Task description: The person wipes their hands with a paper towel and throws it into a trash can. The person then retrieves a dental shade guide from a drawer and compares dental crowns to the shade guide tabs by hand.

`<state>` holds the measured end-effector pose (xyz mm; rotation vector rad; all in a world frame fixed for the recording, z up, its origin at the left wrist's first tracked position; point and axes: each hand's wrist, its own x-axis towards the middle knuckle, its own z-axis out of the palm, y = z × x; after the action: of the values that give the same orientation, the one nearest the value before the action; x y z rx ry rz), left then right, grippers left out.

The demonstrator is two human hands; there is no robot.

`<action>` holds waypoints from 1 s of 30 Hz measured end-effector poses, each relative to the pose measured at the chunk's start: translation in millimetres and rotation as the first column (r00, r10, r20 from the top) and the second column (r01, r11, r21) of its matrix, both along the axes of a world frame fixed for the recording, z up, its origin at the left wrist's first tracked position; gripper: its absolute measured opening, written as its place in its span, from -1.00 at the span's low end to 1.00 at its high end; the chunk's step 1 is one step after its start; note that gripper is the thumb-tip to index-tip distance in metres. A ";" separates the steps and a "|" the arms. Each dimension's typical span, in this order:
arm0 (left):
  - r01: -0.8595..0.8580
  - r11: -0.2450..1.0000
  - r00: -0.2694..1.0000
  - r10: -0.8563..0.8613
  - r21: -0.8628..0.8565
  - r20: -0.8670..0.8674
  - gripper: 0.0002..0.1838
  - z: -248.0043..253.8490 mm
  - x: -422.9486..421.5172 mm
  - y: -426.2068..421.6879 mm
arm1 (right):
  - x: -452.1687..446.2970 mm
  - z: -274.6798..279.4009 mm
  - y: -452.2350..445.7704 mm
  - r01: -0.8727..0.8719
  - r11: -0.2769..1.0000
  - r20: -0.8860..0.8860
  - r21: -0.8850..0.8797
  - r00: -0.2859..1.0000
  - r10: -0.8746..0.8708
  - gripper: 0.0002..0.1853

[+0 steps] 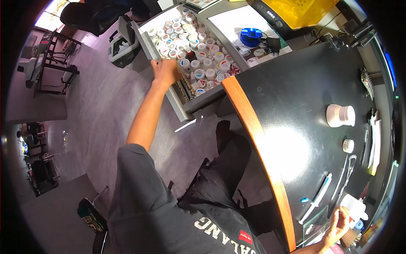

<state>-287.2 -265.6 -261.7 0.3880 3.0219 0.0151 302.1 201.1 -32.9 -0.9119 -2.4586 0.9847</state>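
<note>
At the outer edge of the pulled-out drawer (185, 113), my left hand (167, 71) has its fingers curled over the front panel. Inside the drawer stand several small lidded jars (199, 74), mostly white, and a narrow strip of patterned items lies beside my left hand. My right hand (337, 226) is at the lower right over the black desk, fingers drawn together beside a white container (354, 206). Whatever is between its fingertips is too small to make out.
The desk (279, 97) has a wooden edge (258, 131). On it are a pinkish-white pot (339, 115), a small jar (348, 146), a syringe (316, 198) and a blue cap (304, 200). A blue round device (251, 37) sits behind the drawer; a bin (123, 44) stands left.
</note>
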 end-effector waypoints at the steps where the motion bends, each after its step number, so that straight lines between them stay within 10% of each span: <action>1: 0.014 0.995 0.997 -0.006 -0.102 0.074 -0.69 2.7 -3.6 4.9 | -1.2 -0.7 -0.7 -0.001 1.000 0.002 0.005 1.000 0.001 -0.82; 7: -0.005 0.955 0.922 0.119 -0.295 0.367 -0.55 -1.5 -16.6 19.7 | -11.7 3.3 -16.3 -0.049 0.999 -0.024 -0.019 0.999 0.049 -0.81; 18: -0.192 0.949 0.914 0.265 -0.248 0.306 -0.30 2.5 -19.2 21.6 | -22.3 9.8 -31.8 -0.025 0.999 -0.047 0.038 0.999 0.027 -0.84; 30: 0.086 0.992 0.912 -0.116 0.092 0.394 -0.64 4.2 -29.1 -14.8 | -23.9 11.4 -35.8 -0.043 0.999 -0.063 0.026 0.997 0.045 -0.86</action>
<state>-316.2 -280.4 -257.5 0.4811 2.5995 0.1754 278.1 165.3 -21.5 -0.8089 -2.4418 0.9801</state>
